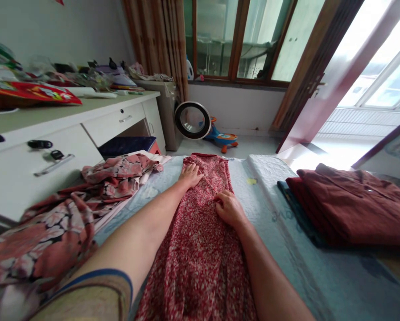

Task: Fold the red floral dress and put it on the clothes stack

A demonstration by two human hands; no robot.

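A red and white speckled garment (200,232), probably a dress, lies lengthwise in a long narrow shape in front of me, its dark red neckline at the far end. My left hand (191,176) rests flat near its upper left edge, fingers spread. On the right edge, lower down, my right hand (230,207) touches the cloth with loosely bent fingers, thumb apart from the index finger. Neither hand visibly grips a fold. Underneath is a light blue bed cover (270,214).
Folded dark red clothes (356,205) are stacked at right. Rumpled floral fabric (66,223) lies at left beside a white drawer cabinet (59,156) with a cluttered top. Beyond the bed are a washing machine with its round door (193,101) open and a blue ride-on toy (221,135).
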